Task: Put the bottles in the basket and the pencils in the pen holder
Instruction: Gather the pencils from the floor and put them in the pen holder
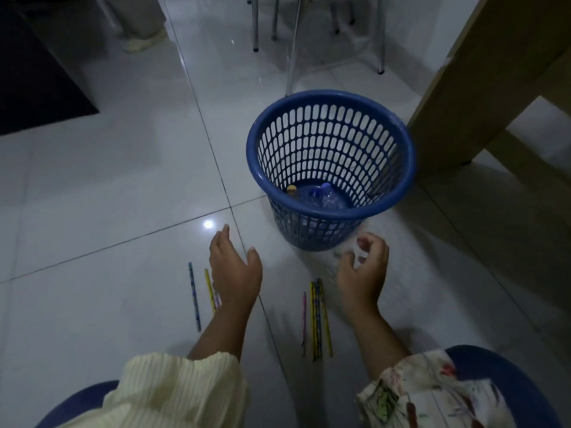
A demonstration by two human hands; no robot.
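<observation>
A blue slotted basket [330, 103] stands on the tiled floor ahead of me, with clear plastic bottles [324, 196] lying in its bottom. My left hand [234, 270] hovers open and empty just left of the basket's base, above a few pencils [194, 296] on the floor. My right hand [364, 270] hangs near the basket's front, fingers curled and apart, holding nothing, though it is blurred. Several more pencils [318, 319] lie side by side below and left of that hand. No pen holder is in view.
A wooden table leg [482, 88] rises right of the basket. Metal chair legs [380, 41] stand behind it. A dark mat [37, 81] lies far left, with another person's foot [139, 43] beyond. My knees [494, 387] frame the bottom edge.
</observation>
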